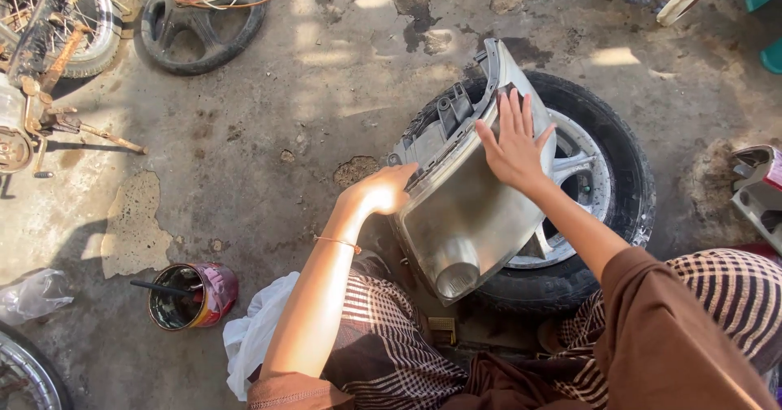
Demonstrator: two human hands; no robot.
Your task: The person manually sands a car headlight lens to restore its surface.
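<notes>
Step in hand: rubbing down the lens of one headlamp (460, 214), by the look of it.
Headlamp: lies tilted on one car wheel (619, 174) on the concrete floor (269, 141).
Left hand (383, 190): grips the lamp's left edge, fingers curled round it.
Right hand (513, 145): flat on the lens, fingers spread, perhaps over a dark pad; hard to tell.
Next move: likely calls for even strokes with the lamp steadied.
Nearby: one paint tin (194, 296), one white cloth (257, 337), one steering wheel (204, 23).

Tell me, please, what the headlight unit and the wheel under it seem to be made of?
The headlight unit looks like plastic: a cloudy, dull clear lens over a shiny reflector, with a grey moulded housing. The wheel seems a black rubber tyre with tread on a silvery metal rim, probably alloy.
</notes>
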